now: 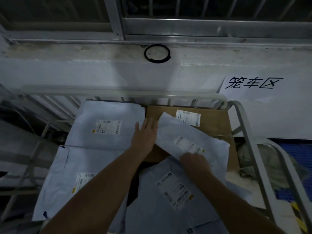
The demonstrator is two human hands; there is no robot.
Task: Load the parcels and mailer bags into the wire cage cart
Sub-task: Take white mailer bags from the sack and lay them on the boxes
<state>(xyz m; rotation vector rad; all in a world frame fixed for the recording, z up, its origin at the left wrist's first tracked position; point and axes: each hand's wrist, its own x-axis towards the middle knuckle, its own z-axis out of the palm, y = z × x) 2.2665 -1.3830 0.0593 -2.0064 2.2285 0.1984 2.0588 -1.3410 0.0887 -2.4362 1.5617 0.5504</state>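
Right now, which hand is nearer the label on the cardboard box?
Left. The left hand lies flat just left of the cardboard box's label; the right hand grips the small mailer bag below it.

Smooth plastic mailer bags [108, 127], cardboard parcel [214, 122]

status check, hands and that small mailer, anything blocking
Left hand open, flat beside small mailer bag. Right hand gripping its near edge. Bag lying tilted across cardboard box in wire cage cart. Nothing blocking.

four mailer bags [108, 125], one cardboard box [214, 122]; one cart [244, 125]
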